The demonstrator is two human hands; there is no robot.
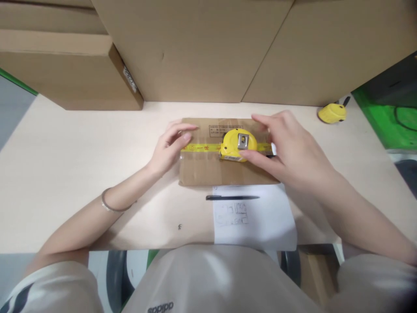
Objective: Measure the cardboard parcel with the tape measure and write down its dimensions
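Sitting at the far left of the pale table (pixel 65 165), a closed cardboard carton (pixel 65 74) shows nothing of what is in it. Tall cardboard panels (pixel 195 48) stand along the back edge.

The left hand (pixel 169 145), with a thin bracelet (pixel 109 204) on its wrist, rests its bent fingertips on the left end of a small flat cardboard parcel (pixel 208 171). The hand lies open and is not wrapped round anything. The parcel is sealed, so its contents are hidden.

A yellow strip (pixel 202 148) with red marks runs left to right across the top of the parcel, from the left fingertips to the right edge. I cannot tell whether it is a drawn-out blade or tape stuck to the cardboard.

A yellow tape measure (pixel 236 144) sits on that strip, right of the parcel's middle, with its metal clip facing up. It lies just to the left of the right hand (pixel 289 152) — the nearer hand by far. The thumb presses the near side of the case and the fingers arch over its far side. Whether the fingers actually close on it does not show.

Just in front of the parcel, a black pen (pixel 232 198) lies parallel to the strip. It rests on the top edge of a sheet of paper (pixel 260 226) that bears a few handwritten lines.

Far right, well apart from both hands, lies a second yellow tape measure (pixel 332 113) — untouched, near a green surface (pixel 384 117).
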